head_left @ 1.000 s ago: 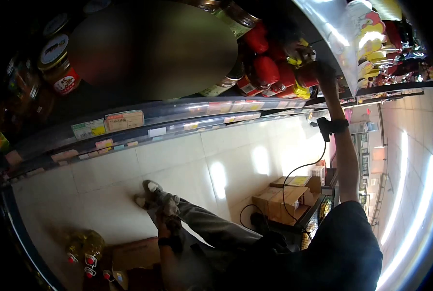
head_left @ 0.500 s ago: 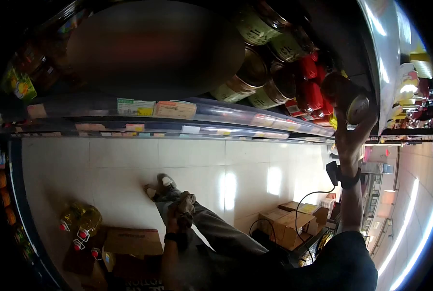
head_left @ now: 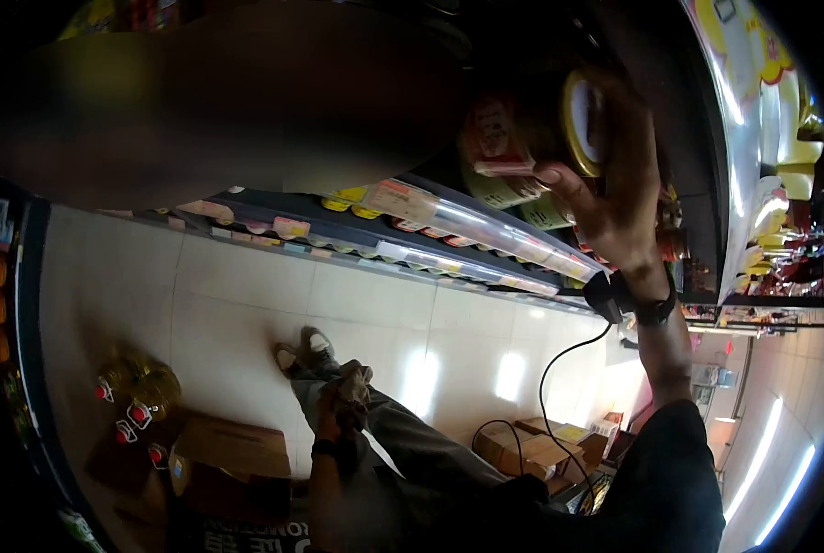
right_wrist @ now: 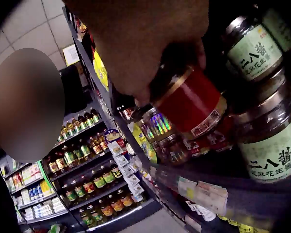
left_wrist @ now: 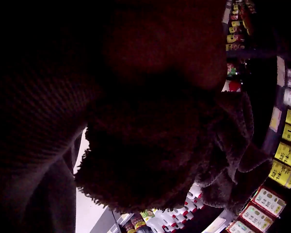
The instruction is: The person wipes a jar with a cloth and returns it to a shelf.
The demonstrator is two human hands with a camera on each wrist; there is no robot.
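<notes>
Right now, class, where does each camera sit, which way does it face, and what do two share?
Head: on the head, facing forward and down at shelf and floor; arms, legs show.
Left wrist: on that wrist, facing cloth; left hand shows dimly.
Right wrist: on that wrist, facing jar; right hand shows.
Shared by head and right wrist: that gripped jar.

Shop aisle, grocery type, shelf edge (head_left: 486, 226) with price tags (right_wrist: 199, 191), labelled jars (right_wrist: 271, 145), stocked bottle racks (right_wrist: 94, 182), tiled floor (head_left: 246, 276), strip lights (head_left: 753, 465)
</notes>
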